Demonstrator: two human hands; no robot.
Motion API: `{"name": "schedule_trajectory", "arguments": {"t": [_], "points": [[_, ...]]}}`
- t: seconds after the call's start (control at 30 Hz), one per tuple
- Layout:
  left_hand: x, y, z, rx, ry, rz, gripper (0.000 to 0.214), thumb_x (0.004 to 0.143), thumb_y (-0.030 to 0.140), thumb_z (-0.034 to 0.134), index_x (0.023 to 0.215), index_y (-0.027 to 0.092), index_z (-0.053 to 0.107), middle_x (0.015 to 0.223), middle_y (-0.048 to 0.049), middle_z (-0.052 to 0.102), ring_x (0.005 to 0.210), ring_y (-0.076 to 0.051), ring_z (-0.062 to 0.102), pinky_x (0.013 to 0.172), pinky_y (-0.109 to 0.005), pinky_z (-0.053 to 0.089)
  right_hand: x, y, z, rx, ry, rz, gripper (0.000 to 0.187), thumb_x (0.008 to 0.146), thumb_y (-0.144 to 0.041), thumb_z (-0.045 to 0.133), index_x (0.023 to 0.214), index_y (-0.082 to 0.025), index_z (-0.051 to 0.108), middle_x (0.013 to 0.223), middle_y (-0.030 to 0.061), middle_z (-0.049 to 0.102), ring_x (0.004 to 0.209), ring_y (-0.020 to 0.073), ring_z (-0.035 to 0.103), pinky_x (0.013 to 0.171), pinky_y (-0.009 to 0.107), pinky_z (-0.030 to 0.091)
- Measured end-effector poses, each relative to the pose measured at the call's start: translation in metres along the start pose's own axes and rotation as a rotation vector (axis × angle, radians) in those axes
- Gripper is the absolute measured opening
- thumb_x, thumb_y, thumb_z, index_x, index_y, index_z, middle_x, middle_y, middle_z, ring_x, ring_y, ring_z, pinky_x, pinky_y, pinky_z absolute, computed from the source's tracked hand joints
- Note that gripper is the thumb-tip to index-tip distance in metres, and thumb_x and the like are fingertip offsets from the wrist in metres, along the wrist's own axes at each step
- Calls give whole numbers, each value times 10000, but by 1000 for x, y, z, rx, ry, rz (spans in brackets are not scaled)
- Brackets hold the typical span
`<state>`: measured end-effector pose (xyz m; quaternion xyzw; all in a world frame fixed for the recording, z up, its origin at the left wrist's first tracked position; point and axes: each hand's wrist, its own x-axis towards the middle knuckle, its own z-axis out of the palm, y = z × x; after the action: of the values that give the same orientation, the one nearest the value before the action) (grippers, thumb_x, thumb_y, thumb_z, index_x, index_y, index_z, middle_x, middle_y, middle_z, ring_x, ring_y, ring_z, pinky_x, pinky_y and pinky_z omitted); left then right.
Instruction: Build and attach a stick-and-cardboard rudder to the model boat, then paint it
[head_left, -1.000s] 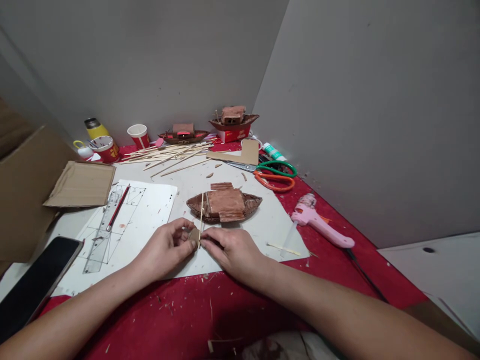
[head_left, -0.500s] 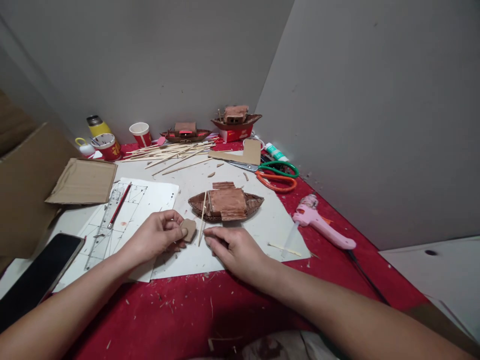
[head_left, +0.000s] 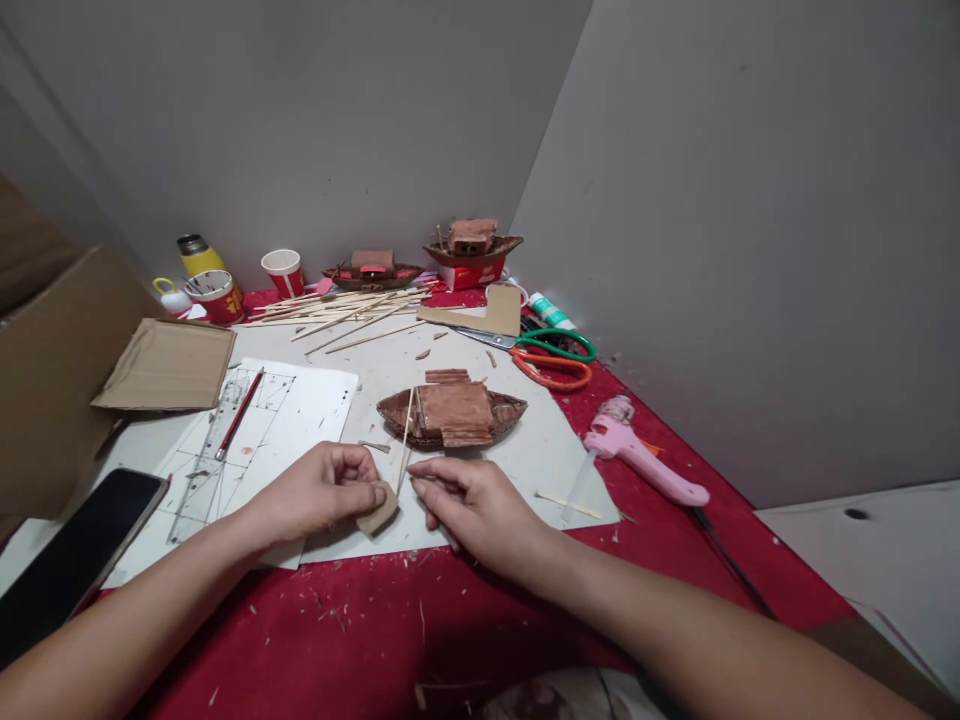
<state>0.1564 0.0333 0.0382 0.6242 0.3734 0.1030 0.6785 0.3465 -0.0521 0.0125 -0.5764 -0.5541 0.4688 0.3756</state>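
My left hand (head_left: 319, 490) is closed on a small tan cardboard piece (head_left: 378, 512), pinching it just above the white sheet (head_left: 540, 450). My right hand (head_left: 472, 505) is beside it with fingers curled and thumb tucked under the index. Its fingertips lie close to the lower end of a thin wooden stick (head_left: 406, 430). The stick leans against a brown model boat (head_left: 450, 415) with a plank roof, just beyond both hands. Whether the right fingers pinch anything is hidden.
A ruler (head_left: 210, 450) and red pencil (head_left: 240, 410) lie on a drawing at left, near a phone (head_left: 67, 560) and cardboard flap (head_left: 165, 365). A pink glue gun (head_left: 645, 455) and scissors (head_left: 555, 355) lie at right. Loose sticks (head_left: 337, 305), cups (head_left: 283, 270) and two model boats (head_left: 471, 240) stand at the back wall.
My left hand drew the cardboard piece away from the stick and lowered it toward me, tilting it. My right hand lifted off the sheet and curled its fingers.
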Motion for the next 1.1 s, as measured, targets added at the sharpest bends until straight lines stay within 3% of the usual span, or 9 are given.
{"name": "schedule_trajectory", "arguments": {"t": [0.1,0.2,0.37,0.5,0.67,0.87,0.97,1.1], "points": [[0,2,3,-177,31,-68,260,713,276,728,687,167,493,701,-44,677,588,-132,618,559,-246,461,-5,-8,-10,-196,115,-230,264,909,-311,515,943,-144,716,634,14,649,534,120,570,516,227,444],[1,3,3,-312,31,-116,216,662,173,695,730,170,490,769,-77,711,604,-166,674,551,-269,519,-7,-18,-26,-297,283,-398,219,910,-279,539,962,-164,719,780,42,737,658,148,666,630,245,516],[2,4,-3,-507,-26,-78,195,622,122,635,778,170,529,713,-51,671,588,-149,632,481,-253,547,-8,-33,-53,-469,442,-502,185,907,-274,561,1009,-209,702,943,59,756,851,206,708,779,319,559],[3,1,-4,-509,-1,-82,180,739,221,692,725,169,521,628,-13,609,503,-93,555,393,-169,474,-4,-39,-67,-681,379,-524,259,940,-312,515,1118,-191,660,1007,98,719,917,237,674,822,384,544],[4,3,-4,-428,33,-39,204,703,159,709,716,173,505,642,-22,655,534,-104,589,439,-173,477,14,-40,-78,-985,206,-519,573,849,-414,656,1325,-121,532,1323,187,583,1201,337,539,1002,503,441],[-1,12,2,-146,283,65,185,741,226,715,889,141,645,757,-46,718,431,-35,429,407,-164,292,25,-43,-90,-1065,96,-452,895,754,-473,750,1477,-114,365,1473,212,433,1341,376,405,1077,543,356],[-3,13,11,29,423,79,247,719,292,766,899,146,680,761,-39,712,518,-76,517,474,-193,354,26,-41,-97,-1043,75,-453,953,720,-487,776,1498,-148,343,1491,206,412,1350,392,394,1074,552,357],[-1,10,23,166,483,123,222,716,321,770,826,158,668,793,-50,725,717,-161,646,656,-264,471,31,-33,-103,-1047,26,-440,1051,696,-465,802,1537,-158,253,1520,212,367,1377,384,360,1087,549,338]]}}
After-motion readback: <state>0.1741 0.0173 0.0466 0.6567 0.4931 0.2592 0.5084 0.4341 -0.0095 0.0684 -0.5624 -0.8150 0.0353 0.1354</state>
